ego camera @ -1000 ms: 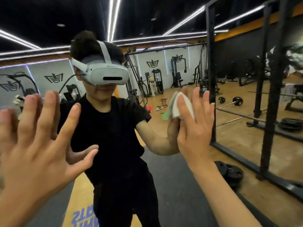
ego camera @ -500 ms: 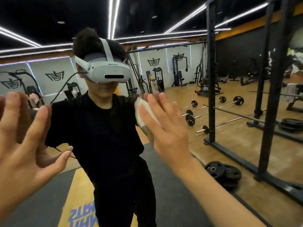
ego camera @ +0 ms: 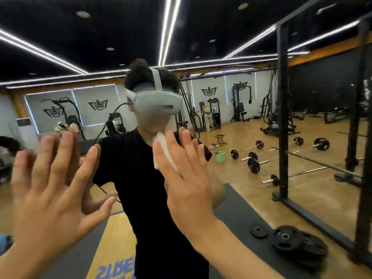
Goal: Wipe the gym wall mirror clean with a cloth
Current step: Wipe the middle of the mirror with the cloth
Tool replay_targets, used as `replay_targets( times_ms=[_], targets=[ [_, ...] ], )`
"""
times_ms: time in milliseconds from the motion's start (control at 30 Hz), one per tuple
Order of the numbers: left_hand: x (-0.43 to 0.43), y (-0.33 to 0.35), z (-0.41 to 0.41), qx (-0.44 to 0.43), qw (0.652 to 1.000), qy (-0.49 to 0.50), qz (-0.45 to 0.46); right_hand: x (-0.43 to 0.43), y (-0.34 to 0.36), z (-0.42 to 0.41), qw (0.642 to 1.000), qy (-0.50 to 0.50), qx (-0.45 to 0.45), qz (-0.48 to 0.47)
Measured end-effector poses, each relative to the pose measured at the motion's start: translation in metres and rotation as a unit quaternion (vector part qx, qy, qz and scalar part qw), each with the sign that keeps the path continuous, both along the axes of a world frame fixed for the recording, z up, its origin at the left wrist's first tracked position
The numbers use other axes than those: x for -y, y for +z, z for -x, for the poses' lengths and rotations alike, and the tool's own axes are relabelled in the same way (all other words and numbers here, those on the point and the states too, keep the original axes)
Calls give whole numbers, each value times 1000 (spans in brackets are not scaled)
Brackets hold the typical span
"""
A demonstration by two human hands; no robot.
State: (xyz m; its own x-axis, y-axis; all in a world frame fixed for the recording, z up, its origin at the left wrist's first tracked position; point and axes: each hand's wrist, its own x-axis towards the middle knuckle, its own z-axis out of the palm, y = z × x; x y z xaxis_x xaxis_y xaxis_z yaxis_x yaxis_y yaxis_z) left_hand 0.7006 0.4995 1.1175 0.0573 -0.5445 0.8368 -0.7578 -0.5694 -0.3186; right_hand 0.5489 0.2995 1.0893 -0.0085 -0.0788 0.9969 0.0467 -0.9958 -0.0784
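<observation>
Mid-wipe: my right hand (ego camera: pixel 187 178), fingers straight, presses the white cloth (ego camera: pixel 164 152) flat on the wall mirror (ego camera: pixel 231 125) at my reflection's chin. My left hand (ego camera: pixel 52 178) is spread open, holding nothing. I cannot tell cleaned glass from remaining glass.

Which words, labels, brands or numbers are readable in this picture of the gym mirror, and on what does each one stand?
No text can be read whole.
Blue lettering on the yellow floor strip: reversed and cut off at the picture's edge, not readable.
Black crown-like emblems on the white wall panels: a sign only, no letters.
Black round weight plates: markings too small to read.
White-grey headset: no brand readable.
</observation>
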Motion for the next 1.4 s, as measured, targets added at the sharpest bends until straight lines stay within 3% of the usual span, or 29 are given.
replay_targets(
  times_ms=[67,133,200,300,400,500,633,767,900,1000,1133,1267,1400],
  targets=[
    [1,-1,3,48,998,-11,30,29,-1,17,984,-59,-58,160],
    [3,-2,8,99,994,-8,37,78,12,43,962,-143,-64,223],
    [4,-1,11,126,991,-14,53,101,33,65,969,-166,-63,174],
    [5,-7,0,114,989,24,91,102,58,65,988,-111,-62,92],
    [9,-8,-6,80,991,36,104,82,89,34,989,-70,-74,110],
    [13,-7,-4,100,988,24,118,47,114,4,980,-51,-81,172],
    [9,-4,3,93,988,12,119,-10,136,-21,936,-14,-148,318],
    [6,-3,4,97,989,17,110,16,156,-3,867,-64,-206,449],
    [10,-7,-5,99,988,17,117,95,169,62,882,-157,-183,404],
    [19,-16,-26,65,990,56,115,143,168,118,913,-221,-187,286],
    [23,-18,-30,65,989,54,125,136,166,118,953,-204,-150,167],
    [12,-10,3,106,984,-13,144,83,188,60,966,-146,-107,185],
    [17,-13,-14,95,985,34,140,15,214,-9,944,-93,-101,301]
  ],
)
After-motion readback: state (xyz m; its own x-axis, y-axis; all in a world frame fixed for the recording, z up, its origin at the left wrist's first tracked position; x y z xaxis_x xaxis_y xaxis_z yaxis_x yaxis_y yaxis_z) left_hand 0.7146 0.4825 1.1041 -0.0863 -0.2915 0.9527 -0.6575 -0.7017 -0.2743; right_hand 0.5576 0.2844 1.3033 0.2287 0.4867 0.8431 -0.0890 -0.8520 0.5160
